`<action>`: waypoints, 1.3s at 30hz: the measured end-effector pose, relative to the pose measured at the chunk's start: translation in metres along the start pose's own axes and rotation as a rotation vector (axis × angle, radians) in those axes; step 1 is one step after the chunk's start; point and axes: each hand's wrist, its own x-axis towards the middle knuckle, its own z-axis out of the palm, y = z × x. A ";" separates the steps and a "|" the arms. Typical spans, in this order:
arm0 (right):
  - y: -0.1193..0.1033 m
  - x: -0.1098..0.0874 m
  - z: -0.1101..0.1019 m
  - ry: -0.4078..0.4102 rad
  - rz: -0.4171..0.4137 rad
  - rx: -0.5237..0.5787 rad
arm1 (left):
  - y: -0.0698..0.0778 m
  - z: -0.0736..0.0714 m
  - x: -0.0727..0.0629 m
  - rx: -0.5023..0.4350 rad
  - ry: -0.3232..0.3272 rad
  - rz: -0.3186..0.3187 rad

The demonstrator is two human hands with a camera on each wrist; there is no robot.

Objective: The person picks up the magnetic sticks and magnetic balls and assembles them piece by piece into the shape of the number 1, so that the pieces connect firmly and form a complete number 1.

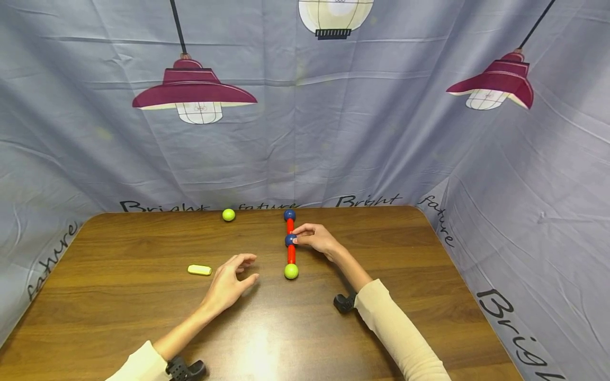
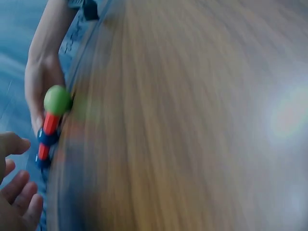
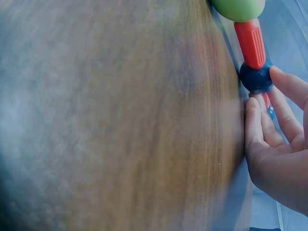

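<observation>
My right hand (image 1: 316, 238) is clamped, thumb against fingers, on a smooth dark-blue ball (image 1: 289, 241), the middle joint of a straight toy assembly. The right wrist view shows the fingertips bearing on this ball from more than one side. From the held ball, a short red ribbed rod (image 1: 292, 255) runs toward me to a glossy yellow-green ball (image 1: 291, 271); a second red rod (image 1: 290, 226) runs away from me to another dark-blue ball (image 1: 289, 215), near the far edge of the brown wood-grained desk (image 1: 119, 317). Whether the assembly's whole length rests on the surface, I cannot tell.

My left hand (image 1: 230, 283) is to the left of the assembly, its thumb and fingers well apart and slightly bent, with bare space between them. Its fingertips point toward the near yellow-green ball, a clear gap separating the two. Just beside the back of this hand, on its left, lies a short pale-yellow bar (image 1: 199, 270). A loose yellow-green ball (image 1: 229, 215) sits farther off, near the desk's far edge and left of the assembly. Cream sleeves (image 1: 397, 328) cover my forearms. Behind the desk hangs a grey-blue cloth (image 1: 286, 148) printed with lamps and black lettering.
</observation>
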 end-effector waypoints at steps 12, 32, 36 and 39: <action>0.002 0.000 0.000 -0.002 0.008 -0.009 | -0.037 -0.067 -0.013 0.180 0.015 0.095; -0.001 0.001 -0.001 -0.011 0.018 -0.010 | -0.065 -0.099 -0.019 0.312 -0.130 0.044; 0.000 0.002 -0.002 -0.014 0.021 -0.007 | -0.066 -0.100 -0.018 0.333 -0.145 0.039; 0.001 0.003 -0.002 -0.015 0.016 -0.006 | -0.065 -0.100 -0.018 0.344 -0.160 0.046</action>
